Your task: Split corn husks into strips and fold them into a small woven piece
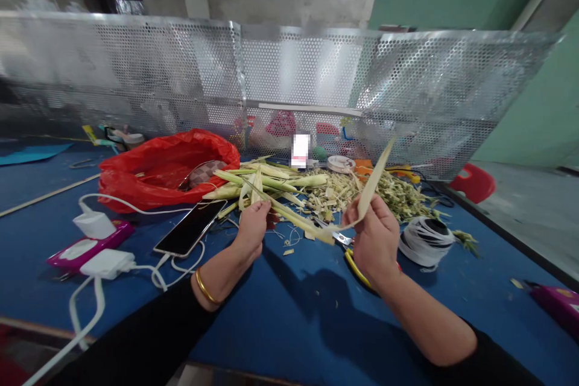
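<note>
My left hand is closed, pinching the end of a thin pale-green stalk. Between both hands stretches a long dry husk strip, which appears to join this stalk; the exact join cannot be made out. Closed round the other part of the strip is my right hand, and a wide cream husk end sticks up from its fingers. Yellow-handled scissors lie on the table beside and partly under my right hand. Beyond my left hand rests a pile of pale-green husks and stalks.
On the blue table sit a red plastic bag, a phone, a purple power strip with white chargers, and a white string spool. Chopped scraps and dried green clusters lie before a perforated metal screen.
</note>
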A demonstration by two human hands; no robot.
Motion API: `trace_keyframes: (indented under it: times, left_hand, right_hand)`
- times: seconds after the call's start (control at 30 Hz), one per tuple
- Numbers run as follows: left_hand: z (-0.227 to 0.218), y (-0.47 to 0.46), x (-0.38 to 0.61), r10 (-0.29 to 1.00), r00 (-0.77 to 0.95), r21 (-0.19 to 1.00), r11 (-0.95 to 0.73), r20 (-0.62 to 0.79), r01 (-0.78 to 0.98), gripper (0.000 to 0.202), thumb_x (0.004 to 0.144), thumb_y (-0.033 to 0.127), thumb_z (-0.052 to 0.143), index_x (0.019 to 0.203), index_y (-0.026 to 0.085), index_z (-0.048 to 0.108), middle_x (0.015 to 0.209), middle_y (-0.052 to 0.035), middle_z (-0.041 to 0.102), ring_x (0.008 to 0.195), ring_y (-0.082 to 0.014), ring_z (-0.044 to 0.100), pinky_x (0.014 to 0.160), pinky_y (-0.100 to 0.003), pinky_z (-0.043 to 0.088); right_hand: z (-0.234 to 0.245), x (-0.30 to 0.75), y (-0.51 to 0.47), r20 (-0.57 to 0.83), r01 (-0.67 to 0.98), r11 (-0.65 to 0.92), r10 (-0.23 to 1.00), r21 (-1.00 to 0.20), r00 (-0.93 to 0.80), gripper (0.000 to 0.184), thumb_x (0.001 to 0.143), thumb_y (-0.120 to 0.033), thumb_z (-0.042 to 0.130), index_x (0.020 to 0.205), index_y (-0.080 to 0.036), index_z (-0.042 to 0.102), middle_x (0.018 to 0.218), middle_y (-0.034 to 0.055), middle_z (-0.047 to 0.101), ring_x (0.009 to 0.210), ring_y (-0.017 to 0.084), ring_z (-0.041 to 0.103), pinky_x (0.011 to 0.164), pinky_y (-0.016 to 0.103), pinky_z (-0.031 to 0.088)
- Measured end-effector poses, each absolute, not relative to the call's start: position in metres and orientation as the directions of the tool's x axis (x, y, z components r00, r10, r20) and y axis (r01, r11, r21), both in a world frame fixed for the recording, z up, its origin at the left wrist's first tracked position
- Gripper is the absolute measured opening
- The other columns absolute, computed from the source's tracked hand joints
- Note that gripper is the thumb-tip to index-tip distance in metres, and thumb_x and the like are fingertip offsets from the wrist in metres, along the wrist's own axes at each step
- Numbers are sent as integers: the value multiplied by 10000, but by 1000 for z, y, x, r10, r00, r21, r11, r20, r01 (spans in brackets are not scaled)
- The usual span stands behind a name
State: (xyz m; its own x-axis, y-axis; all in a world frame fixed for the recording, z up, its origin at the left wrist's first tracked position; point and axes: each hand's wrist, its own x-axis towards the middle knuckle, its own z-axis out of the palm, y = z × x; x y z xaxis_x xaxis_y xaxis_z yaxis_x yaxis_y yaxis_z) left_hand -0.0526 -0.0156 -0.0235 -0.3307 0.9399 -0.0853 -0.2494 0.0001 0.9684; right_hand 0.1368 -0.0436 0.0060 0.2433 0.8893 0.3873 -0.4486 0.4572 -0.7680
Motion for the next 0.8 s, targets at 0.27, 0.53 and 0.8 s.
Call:
trace_keyframes:
  times: [0.27,0.53,0.8]
  left_hand:
    - [-13,-9,-65,902,-429,967,-58,-56,-249,213,702,333,629,666,137,553,563,16,546,442,-76,502,406,-179,374]
    - [-14,-14,-60,931,-359,990,-104,65,-92,217,713,320,630,581,160,563,483,46,498,380,-57,435,392,-174,337]
    - [31,33,-68,939,-341,996,-75,51,-57,185,775,219,593,605,158,555,597,-17,626,423,-87,520,425,-198,396]
  right_hand:
    - [14,162,-27,242,-317,314,938,-895,249,196,704,-306,669,669,-196,510,499,-67,443,391,56,357,358,179,274]
    - [2,174,-5,77,-263,133,974,-956,214,146,622,-275,635,622,-185,520,413,-110,295,314,28,220,319,176,145]
    - [-3,158,-14,42,-221,72,989,-973,141,236,591,-360,692,623,-188,535,461,-66,479,385,77,404,383,202,303]
